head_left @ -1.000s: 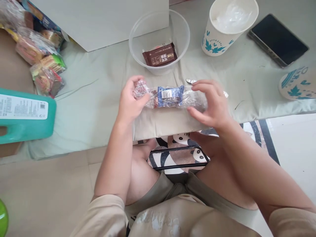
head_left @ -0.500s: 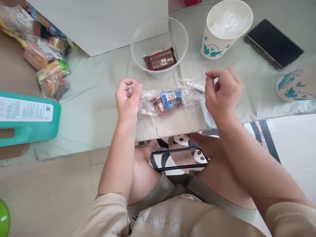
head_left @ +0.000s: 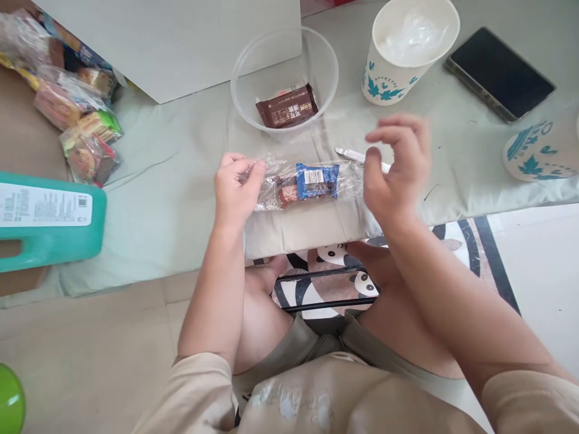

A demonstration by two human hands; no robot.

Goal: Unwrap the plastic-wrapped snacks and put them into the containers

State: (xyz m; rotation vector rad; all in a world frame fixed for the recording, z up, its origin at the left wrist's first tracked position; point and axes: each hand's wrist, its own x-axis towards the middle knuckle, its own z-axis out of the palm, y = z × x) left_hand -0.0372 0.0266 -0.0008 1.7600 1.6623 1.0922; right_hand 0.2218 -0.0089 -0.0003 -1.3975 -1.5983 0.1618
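My left hand (head_left: 237, 184) is closed, pinching the left end of a clear plastic bag (head_left: 269, 199). Inside the bag lie a blue snack packet (head_left: 316, 181) with a white barcode label and a reddish-brown packet (head_left: 288, 194). At the bag's other end is my right hand (head_left: 398, 172), its thumb and fingers apart and slightly blurred; I see nothing held in it. A slim silver utility knife (head_left: 350, 154) lies on the cloth, partly hidden behind the right hand. Beyond the bag stands a clear round bowl (head_left: 239, 99) holding a brown wrapped snack (head_left: 289, 108).
A paper cup (head_left: 384, 78) with crumpled clear plastic inside stands behind the right hand, beside a black phone (head_left: 502, 72). Another cup (head_left: 538, 154) is at the right edge. To the left are wrapped snacks (head_left: 85, 126), a teal jug (head_left: 85, 241) and a white panel (head_left: 181, 42).
My right hand has moved slightly left and its fingers have spread apart from a pinch. The bag lies flatter, with the blue packet turned more level. My left hand keeps its pinch.
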